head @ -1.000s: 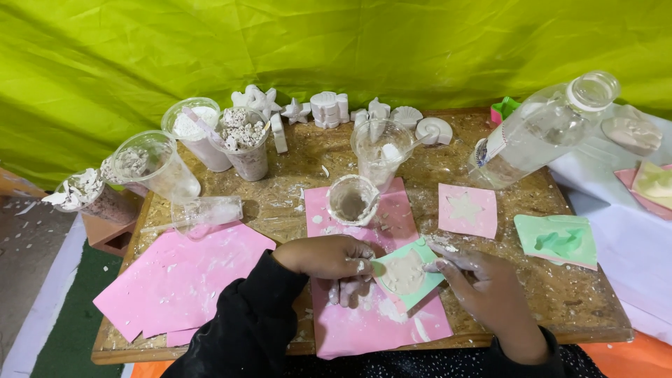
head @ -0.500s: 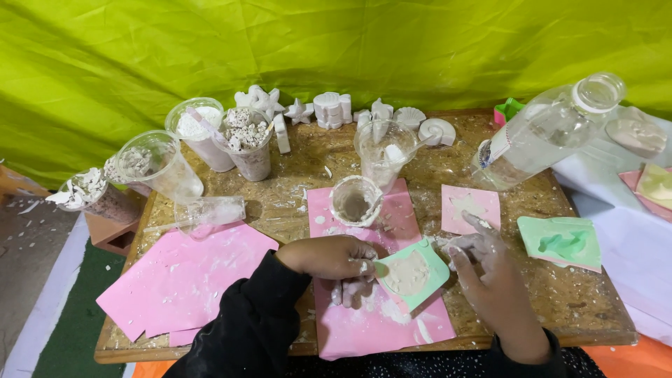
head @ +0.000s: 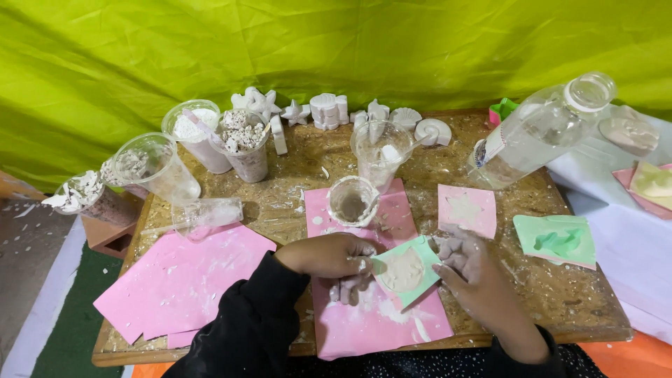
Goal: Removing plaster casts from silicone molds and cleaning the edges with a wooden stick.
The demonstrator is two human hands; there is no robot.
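My left hand [head: 329,255] grips the left edge of a small green square mould [head: 406,269] that has white plaster in its round hollow. My right hand [head: 465,262] holds the mould's right edge, fingers dusted white. The mould is held tilted just above a pink sheet [head: 371,308] spotted with plaster crumbs. A small clear cup [head: 352,201] with grey residue stands on that sheet right behind the hands.
The wooden board [head: 574,294] also carries a pink star mould [head: 467,208], a green mould [head: 556,240], a tilted clear plastic bottle [head: 539,133], cups of plaster bits [head: 245,143], white cast shapes [head: 329,110] along the back and pink sheets [head: 178,280] at left.
My right hand has shifted slightly on the mould's right edge and the mould has turned a little. The left hand stays in place.
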